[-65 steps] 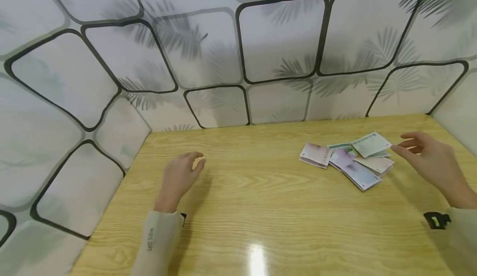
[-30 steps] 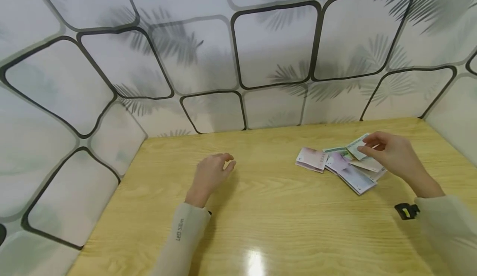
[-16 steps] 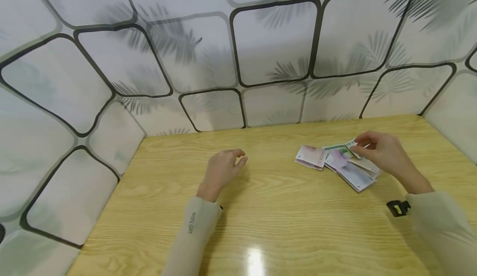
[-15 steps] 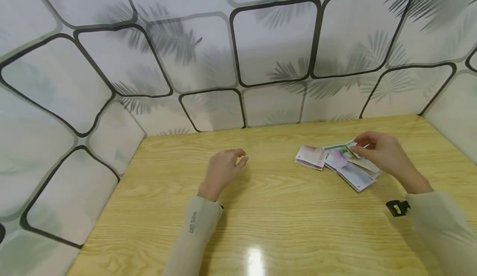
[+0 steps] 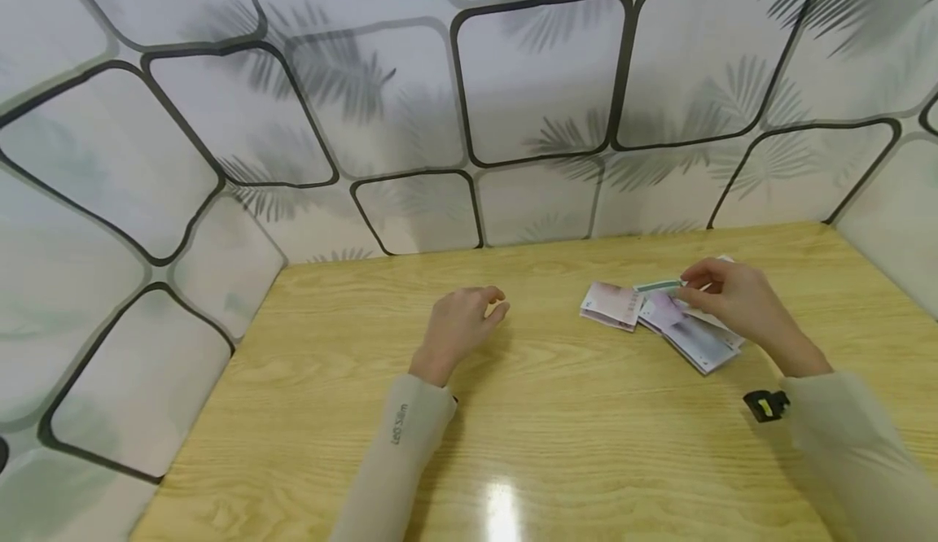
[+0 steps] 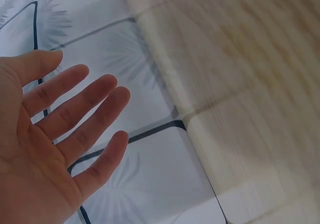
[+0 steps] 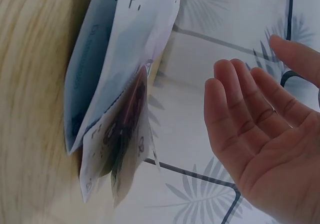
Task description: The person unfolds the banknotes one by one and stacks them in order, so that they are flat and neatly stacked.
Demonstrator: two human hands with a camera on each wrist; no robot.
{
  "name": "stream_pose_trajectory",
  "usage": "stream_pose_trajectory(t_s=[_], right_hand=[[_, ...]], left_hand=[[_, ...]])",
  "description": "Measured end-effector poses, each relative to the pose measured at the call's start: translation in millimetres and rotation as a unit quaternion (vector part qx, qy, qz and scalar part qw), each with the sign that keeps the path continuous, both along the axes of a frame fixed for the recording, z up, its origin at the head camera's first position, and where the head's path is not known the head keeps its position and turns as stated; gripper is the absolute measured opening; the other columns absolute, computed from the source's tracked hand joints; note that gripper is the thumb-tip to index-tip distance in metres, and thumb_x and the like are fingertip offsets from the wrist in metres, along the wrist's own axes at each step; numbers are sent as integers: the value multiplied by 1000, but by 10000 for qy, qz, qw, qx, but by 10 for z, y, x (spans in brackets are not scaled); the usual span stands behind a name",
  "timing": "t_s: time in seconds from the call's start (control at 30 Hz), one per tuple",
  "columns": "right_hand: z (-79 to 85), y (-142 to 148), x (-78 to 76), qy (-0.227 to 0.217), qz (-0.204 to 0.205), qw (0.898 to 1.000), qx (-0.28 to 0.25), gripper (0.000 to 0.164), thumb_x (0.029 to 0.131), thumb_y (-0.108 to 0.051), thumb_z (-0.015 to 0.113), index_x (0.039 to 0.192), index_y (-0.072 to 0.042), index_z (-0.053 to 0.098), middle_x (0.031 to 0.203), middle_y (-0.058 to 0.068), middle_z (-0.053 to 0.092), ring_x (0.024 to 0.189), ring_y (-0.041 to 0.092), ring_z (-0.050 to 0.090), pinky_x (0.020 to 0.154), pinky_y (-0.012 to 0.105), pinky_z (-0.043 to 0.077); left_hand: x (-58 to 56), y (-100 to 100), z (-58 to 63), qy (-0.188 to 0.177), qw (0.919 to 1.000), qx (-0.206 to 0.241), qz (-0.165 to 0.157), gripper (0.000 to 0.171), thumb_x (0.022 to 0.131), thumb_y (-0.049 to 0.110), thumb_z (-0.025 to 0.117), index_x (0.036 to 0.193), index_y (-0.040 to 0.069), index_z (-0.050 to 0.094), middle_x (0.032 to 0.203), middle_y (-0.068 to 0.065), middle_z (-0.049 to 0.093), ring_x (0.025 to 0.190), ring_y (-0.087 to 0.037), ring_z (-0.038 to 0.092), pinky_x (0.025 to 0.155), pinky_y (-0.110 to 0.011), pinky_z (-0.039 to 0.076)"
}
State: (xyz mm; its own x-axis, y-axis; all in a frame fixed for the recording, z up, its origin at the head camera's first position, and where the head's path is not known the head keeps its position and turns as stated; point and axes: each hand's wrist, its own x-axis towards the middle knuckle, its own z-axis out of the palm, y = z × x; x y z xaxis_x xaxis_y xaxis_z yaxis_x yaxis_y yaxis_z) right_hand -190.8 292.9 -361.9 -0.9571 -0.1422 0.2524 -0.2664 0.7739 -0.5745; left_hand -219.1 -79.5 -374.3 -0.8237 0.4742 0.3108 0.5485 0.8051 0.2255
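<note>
Several folded banknotes lie in a loose pile at the right rear of the table. A pinkish folded banknote [image 5: 611, 304] is at its left end, a bluish-purple folded banknote [image 5: 699, 345] in front, and a green-edged banknote [image 5: 655, 286] behind. My right hand [image 5: 743, 302] hovers over the pile's right part, hiding some notes. In the right wrist view its fingers [image 7: 255, 104] are loosely bent, apart from the blue-grey banknote [image 7: 127, 49]; nothing is between them and the thumb. My left hand [image 5: 463, 326] hangs over mid-table, left of the pile, with relaxed fingers [image 6: 95, 109] and holding nothing.
The wood-grain table [image 5: 550, 420] meets a patterned wall [image 5: 542, 78] along its rear edge. Another patterned wall [image 5: 88, 281] borders its left side, and a pale wall [image 5: 897, 208] its right. A bright reflection lies near the front.
My right hand has moved left from beside the pile to above it. My left hand has travelled right across the table. The banknotes have not visibly shifted.
</note>
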Motion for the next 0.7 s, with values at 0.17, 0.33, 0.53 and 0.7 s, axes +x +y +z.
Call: stream_pose_trajectory(t_s=[0.17, 0.33, 0.53, 0.7], right_hand=[[-11, -19, -3, -74, 104, 9998, 128, 24, 93, -11, 73, 107, 8, 68, 92, 15, 72, 79, 27, 68, 64, 28, 51], [-20, -33, 1, -102, 144, 9998, 96, 25, 93, -11, 72, 107, 9, 68, 92, 15, 72, 80, 28, 68, 64, 27, 51], [-50, -53, 1, -420, 83, 9991, 39, 25, 94, -14, 72, 107, 7, 68, 94, 15, 72, 83, 29, 67, 67, 31, 52], [-79, -73, 23, -512, 154, 9986, -5, 25, 94, -13, 72, 107, 7, 68, 95, 15, 72, 85, 30, 67, 68, 33, 53]], left_hand=[[-31, 117, 6, -108, 9999, -100, -44, 23, 103, 25, 63, 112, 9, 76, 91, -4, 76, 61, -11, 63, 48, -20, 47], [-73, 239, 8, -89, 9997, -197, -134, 23, 103, 25, 63, 113, 10, 76, 91, -4, 76, 65, -12, 67, 51, -21, 49], [-126, 390, 15, -77, 9989, -393, -256, 23, 103, 26, 63, 114, 11, 76, 91, -1, 76, 64, -10, 65, 51, -19, 48], [-156, 503, 28, -214, 9981, -511, -271, 24, 103, 29, 62, 115, 13, 76, 98, 1, 76, 71, -10, 67, 56, -21, 51]])
